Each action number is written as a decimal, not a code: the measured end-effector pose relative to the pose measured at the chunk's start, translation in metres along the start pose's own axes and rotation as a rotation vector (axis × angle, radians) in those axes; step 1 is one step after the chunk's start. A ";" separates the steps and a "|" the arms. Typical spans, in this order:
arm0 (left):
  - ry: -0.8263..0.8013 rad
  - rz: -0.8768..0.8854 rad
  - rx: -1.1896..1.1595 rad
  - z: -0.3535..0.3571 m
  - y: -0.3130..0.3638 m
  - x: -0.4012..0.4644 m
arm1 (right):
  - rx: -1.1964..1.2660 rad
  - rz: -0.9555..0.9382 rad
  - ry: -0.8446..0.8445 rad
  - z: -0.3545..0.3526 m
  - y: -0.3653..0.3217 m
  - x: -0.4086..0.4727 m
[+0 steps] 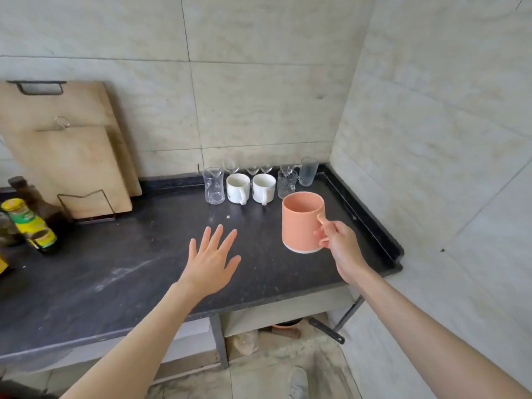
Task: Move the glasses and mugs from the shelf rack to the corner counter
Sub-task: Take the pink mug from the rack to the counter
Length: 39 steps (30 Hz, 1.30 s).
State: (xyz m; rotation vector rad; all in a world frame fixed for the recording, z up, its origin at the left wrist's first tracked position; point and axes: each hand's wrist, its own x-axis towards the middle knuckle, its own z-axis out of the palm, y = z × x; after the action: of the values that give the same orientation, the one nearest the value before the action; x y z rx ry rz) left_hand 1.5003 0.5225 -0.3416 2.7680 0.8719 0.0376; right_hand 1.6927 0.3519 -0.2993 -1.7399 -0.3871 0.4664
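Note:
My right hand (336, 243) grips the handle of an orange mug (300, 223) with a white base, held upright just above the dark corner counter (144, 269). My left hand (213, 254) hovers over the counter with its fingers spread and holds nothing. Against the back wall stand two white mugs (237, 187) (263, 187), a clear glass (213, 185) to their left, a glass mug (286, 182) and a tall frosted glass (308, 171) to their right. Small stemmed glasses (253, 169) stand behind them.
Two wooden cutting boards (72, 156) lean on the wall at the left in a wire stand. Sauce bottles (31, 226) crowd the counter's left edge. The counter has a raised rim (371, 220) on the right by the side wall. A pan handle (326, 329) sticks out below.

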 end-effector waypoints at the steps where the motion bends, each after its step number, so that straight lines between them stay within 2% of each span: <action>1: -0.006 -0.004 0.002 0.005 0.005 0.021 | 0.002 0.010 0.001 -0.003 0.005 0.024; 5: -0.031 -0.053 -0.015 0.029 0.027 0.102 | -0.005 0.056 -0.026 -0.019 0.026 0.112; 15: -0.290 -0.177 -0.052 0.095 0.062 0.225 | 0.026 0.222 -0.083 -0.052 0.073 0.268; 24: -0.426 -0.225 0.005 0.157 0.051 0.278 | 0.027 0.300 -0.102 -0.017 0.115 0.347; 32: -0.378 -0.250 0.051 0.183 0.030 0.315 | 0.028 0.293 -0.091 0.008 0.132 0.396; 39: -0.442 -0.229 0.066 0.194 0.021 0.318 | 0.043 0.300 -0.059 0.020 0.139 0.412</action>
State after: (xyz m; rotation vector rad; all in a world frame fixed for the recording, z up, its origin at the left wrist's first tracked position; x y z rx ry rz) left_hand 1.7917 0.6439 -0.5400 2.5557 1.0642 -0.6252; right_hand 2.0394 0.5435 -0.4808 -1.7519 -0.1547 0.7373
